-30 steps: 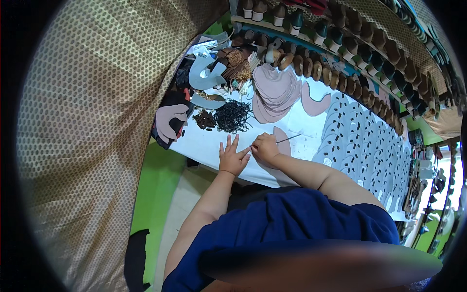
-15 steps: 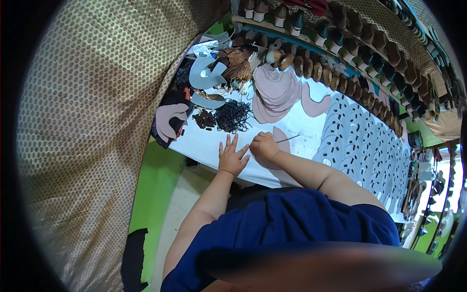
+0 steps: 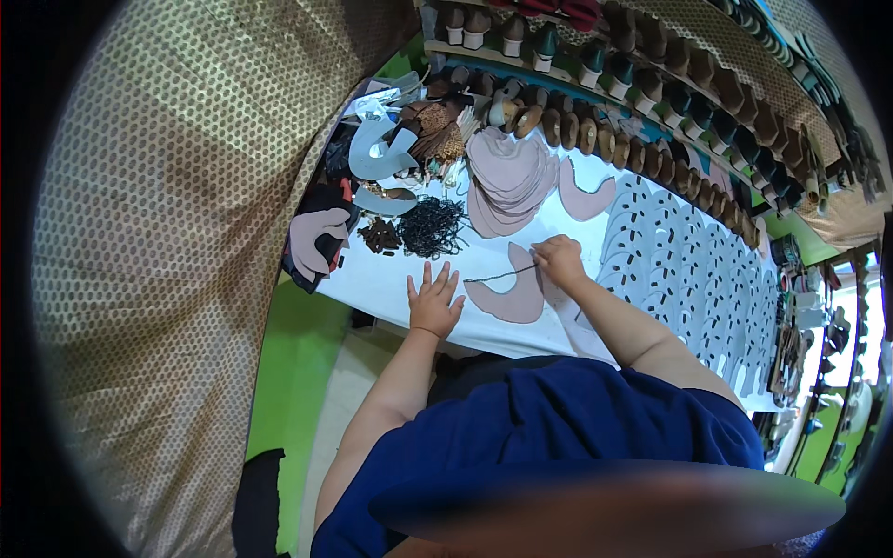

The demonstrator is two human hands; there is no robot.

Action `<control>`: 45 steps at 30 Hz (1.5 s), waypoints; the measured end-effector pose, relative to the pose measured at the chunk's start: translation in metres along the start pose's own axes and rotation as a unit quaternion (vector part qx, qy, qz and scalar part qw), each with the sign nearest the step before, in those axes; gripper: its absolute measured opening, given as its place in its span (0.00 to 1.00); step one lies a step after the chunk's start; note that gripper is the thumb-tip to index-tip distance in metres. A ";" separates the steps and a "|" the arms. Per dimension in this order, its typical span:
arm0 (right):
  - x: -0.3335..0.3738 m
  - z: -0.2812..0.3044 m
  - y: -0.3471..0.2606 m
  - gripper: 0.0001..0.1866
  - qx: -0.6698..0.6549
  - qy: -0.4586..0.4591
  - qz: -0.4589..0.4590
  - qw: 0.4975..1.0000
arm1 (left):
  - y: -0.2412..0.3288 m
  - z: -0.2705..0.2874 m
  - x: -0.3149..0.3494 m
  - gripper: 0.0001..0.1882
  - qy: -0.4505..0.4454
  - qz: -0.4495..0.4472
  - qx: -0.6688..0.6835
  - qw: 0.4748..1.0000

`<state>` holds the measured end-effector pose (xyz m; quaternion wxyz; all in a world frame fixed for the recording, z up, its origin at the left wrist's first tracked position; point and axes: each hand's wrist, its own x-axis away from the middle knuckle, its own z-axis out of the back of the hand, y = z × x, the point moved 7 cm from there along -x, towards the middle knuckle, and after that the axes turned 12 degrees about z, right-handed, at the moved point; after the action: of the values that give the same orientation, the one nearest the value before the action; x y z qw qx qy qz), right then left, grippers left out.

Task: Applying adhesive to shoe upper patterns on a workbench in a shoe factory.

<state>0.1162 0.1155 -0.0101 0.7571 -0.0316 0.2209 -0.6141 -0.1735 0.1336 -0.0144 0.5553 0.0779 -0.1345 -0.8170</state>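
A pink U-shaped cut piece [image 3: 517, 302] lies on the white table in front of me. Across its opening runs a thin black cord [image 3: 498, 275]. My right hand [image 3: 559, 260] has its fingers closed on the cord's right end, beside the piece's right tip. Flat on the table, left of the piece, my left hand [image 3: 433, 302] spreads its fingers and holds nothing. Just beyond it sit a tangled heap of black cords [image 3: 433, 226] and a small pile of dark brown bits [image 3: 379, 236].
Stacked pink pieces [image 3: 512, 181] and a single pink piece [image 3: 586, 197] lie farther back. To the right, overlapping pale grey pieces [image 3: 688, 270] bear small dark bits. Shoes [image 3: 595, 67] line shelves behind. A patterned curtain [image 3: 186, 232] hangs at the left.
My right hand has moved from the piece's left side to its right tip, uncovering the piece and cord. My left hand stays spread on the table. The view has shifted slightly.
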 end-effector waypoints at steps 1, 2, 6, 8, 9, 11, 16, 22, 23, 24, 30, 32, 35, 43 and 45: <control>0.007 0.006 0.007 0.05 0.016 0.004 -0.020 1.000 | 0.001 -0.001 0.001 0.30 0.000 -0.003 0.000 1.000; 0.010 0.012 0.008 0.05 0.017 0.007 -0.022 1.000 | 0.002 -0.001 0.001 0.30 0.005 -0.014 -0.008 1.000; 0.026 0.010 0.015 0.06 0.050 -0.060 -0.049 0.996 | 0.011 -0.012 0.007 0.29 -0.005 -0.098 -0.030 0.995; 0.029 0.006 0.017 0.06 0.046 -0.055 -0.044 0.996 | 0.015 -0.015 0.011 0.28 -0.012 -0.137 -0.033 0.990; 0.029 0.003 0.017 0.07 0.065 -0.063 -0.035 0.995 | 0.016 -0.018 0.010 0.28 -0.022 -0.130 -0.050 0.990; 0.028 -0.001 0.016 0.07 0.089 -0.078 -0.024 0.993 | 0.017 -0.019 0.012 0.28 -0.025 -0.117 -0.068 0.991; 0.028 -0.001 0.014 0.04 0.082 -0.055 -0.004 0.995 | 0.029 -0.020 0.012 0.29 -0.009 -0.093 -0.078 0.993; 0.040 0.002 0.009 0.03 0.087 -0.038 0.051 0.994 | 0.040 -0.018 0.013 0.32 -0.039 -0.026 -0.109 0.993; 0.043 0.002 0.009 0.03 0.089 -0.040 0.062 0.993 | 0.041 -0.018 0.013 0.33 -0.041 -0.016 -0.112 0.993; 0.045 0.002 0.009 0.03 0.089 -0.039 0.062 0.993 | 0.044 -0.017 0.013 0.33 -0.040 -0.016 -0.113 0.993; 0.048 0.007 0.007 0.05 0.038 -0.062 0.027 0.997 | 0.042 -0.020 0.017 0.35 -0.084 0.024 -0.120 0.989; 0.048 0.009 0.008 0.06 0.018 -0.089 -0.004 0.996 | 0.041 -0.022 0.018 0.35 -0.086 0.026 -0.126 0.988; 0.051 0.013 0.005 0.06 -0.002 -0.092 0.017 0.996 | 0.040 -0.024 0.018 0.36 -0.082 0.022 -0.124 0.989; 0.056 0.003 0.009 0.05 -0.011 -0.234 -0.048 0.971 | 0.032 -0.030 0.023 0.36 -0.076 0.011 -0.091 0.993; 0.057 0.003 0.010 0.06 0.035 -0.226 -0.030 0.973 | 0.031 -0.030 0.022 0.36 -0.072 0.005 -0.078 0.994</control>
<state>0.1348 0.0632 -0.0273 0.7696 -0.1494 0.0208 -0.6205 -0.1461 0.0982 -0.0327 0.5523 -0.0257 -0.1105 -0.8259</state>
